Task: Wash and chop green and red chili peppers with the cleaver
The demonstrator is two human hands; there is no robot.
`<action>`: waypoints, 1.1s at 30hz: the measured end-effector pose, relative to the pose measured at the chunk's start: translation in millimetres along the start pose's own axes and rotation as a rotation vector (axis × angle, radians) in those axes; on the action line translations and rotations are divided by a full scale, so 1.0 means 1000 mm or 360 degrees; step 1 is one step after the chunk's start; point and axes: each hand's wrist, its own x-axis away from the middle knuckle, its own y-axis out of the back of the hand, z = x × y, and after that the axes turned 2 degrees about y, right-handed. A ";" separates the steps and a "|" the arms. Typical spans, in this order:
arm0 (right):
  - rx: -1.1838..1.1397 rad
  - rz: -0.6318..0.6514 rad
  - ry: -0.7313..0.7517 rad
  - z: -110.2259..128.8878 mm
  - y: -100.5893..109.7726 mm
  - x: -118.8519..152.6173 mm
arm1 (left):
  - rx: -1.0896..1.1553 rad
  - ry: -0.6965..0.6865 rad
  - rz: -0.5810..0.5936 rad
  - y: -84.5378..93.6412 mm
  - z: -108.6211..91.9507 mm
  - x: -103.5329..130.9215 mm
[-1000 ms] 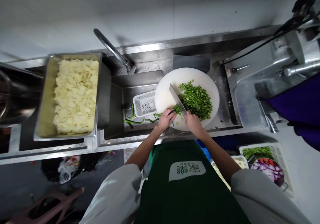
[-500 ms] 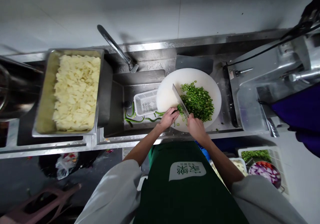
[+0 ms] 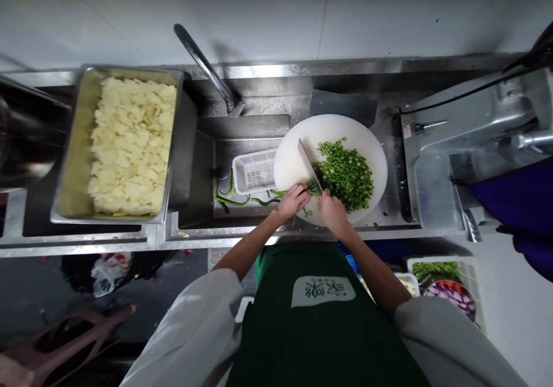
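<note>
My right hand [image 3: 332, 213] is closed round the handle of a kitchen knife [image 3: 307, 162], whose broad blade points away from me over the round white cutting board [image 3: 290, 159]. Left of the blade, my left hand [image 3: 294, 198] presses with curled fingers on long green chili peppers [image 3: 279, 192], their ends sticking out on both sides of it. A heap of chopped green pepper [image 3: 345, 177] covers the board's right half, close against the blade. A few loose slices lie near the board's front edge.
The board overhangs a steel sink [image 3: 203, 174] holding a white plastic basket [image 3: 254, 171] and several whole peppers [image 3: 233, 201]. A faucet [image 3: 207, 70] rises behind. Left stands a deep steel pan [image 3: 64, 203] of pale slices; right, a metal machine [image 3: 466, 110].
The view has shifted slightly. The knife and my right hand have moved a little left, nearer my left hand, which still holds the peppers.
</note>
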 end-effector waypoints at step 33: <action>0.0075 0.0078 0.0063 0.003 0.005 0.015 | -0.0092 -0.0002 0.0013 -0.012 0.001 -0.004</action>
